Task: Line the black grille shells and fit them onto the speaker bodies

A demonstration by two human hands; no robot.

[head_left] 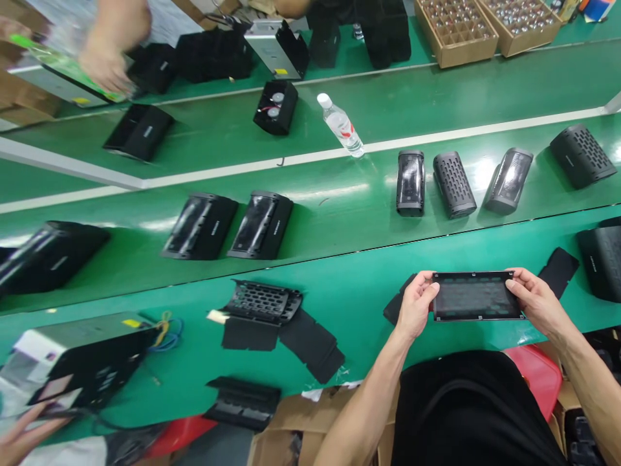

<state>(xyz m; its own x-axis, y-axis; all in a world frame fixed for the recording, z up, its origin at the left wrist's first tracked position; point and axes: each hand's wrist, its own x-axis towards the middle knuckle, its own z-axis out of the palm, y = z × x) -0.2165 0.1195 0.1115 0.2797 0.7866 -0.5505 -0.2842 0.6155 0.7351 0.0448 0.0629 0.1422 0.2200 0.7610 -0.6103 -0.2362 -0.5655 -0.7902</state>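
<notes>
Bottle, boxes and seats around the green benches
A clear bottle (pixel 342 126) with a white cap and a red-marked label stands on the green surface (pixel 320 226), near the pale strip (pixel 417 136); at the top right, two divided cartons (pixel 458 57) of small shiny pieces sit side by side. A metal-cased unit (pixel 92 336) with a yellow label lies at lower left, blue and yellow wires (pixel 167 333) beside it. Red seats (pixel 538 375) and an open cardboard box (pixel 279 440) show below the near bench edge.

Worktop (pixel 361 291): showing green
Held panel (pixel 477 298): showing black
Bottle label (pixel 346 131): showing red and white
Slotted speaker grille (pixel 455 182): repeating dark-grey oblongs
</notes>
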